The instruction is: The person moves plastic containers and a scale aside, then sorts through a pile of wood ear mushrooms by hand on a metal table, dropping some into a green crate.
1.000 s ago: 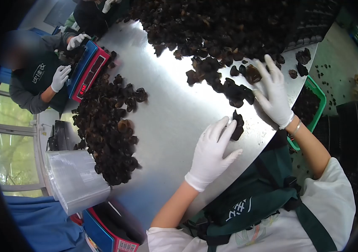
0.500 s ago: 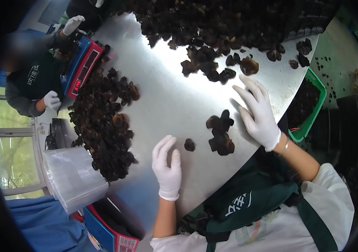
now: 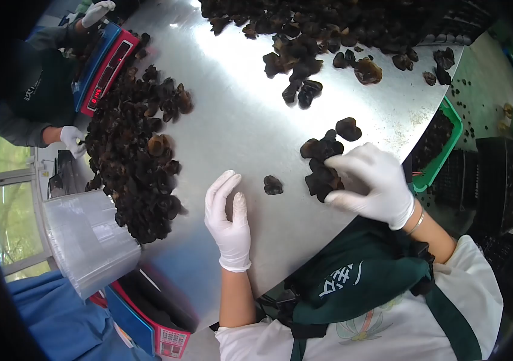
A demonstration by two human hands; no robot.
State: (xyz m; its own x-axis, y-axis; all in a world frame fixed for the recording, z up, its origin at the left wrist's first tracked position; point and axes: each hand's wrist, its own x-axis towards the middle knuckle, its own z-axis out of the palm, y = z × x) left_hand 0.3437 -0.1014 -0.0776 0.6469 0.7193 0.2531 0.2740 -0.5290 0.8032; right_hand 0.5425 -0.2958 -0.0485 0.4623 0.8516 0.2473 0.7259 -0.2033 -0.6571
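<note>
My right hand [image 3: 377,185], in a white glove, reaches over the right side of a small cluster of dark wood ear mushrooms [image 3: 323,178] on the metal table. Its thumb and forefinger are apart, with part of the cluster between their tips; the other fingers are partly hidden. One separate wood ear [image 3: 348,129] lies just above this hand. My left hand [image 3: 229,222], also gloved, rests open and slightly curled near the table's front, holding nothing. A single small wood ear [image 3: 273,185] lies to its right.
A large heap of wood ears [image 3: 353,24] covers the table's far side. Another pile [image 3: 133,150] lies left, beside a red-and-blue scale [image 3: 107,69] and a co-worker's gloved hand [image 3: 73,141]. Clear plastic bags [image 3: 91,237] stand front left. A green basket [image 3: 446,144] sits right, beyond the table's edge.
My right hand has moved down and left onto the cluster, its fingers curling inward. A separate wood ear now shows above the cluster. My left hand stays open; the whole view has shifted slightly.
</note>
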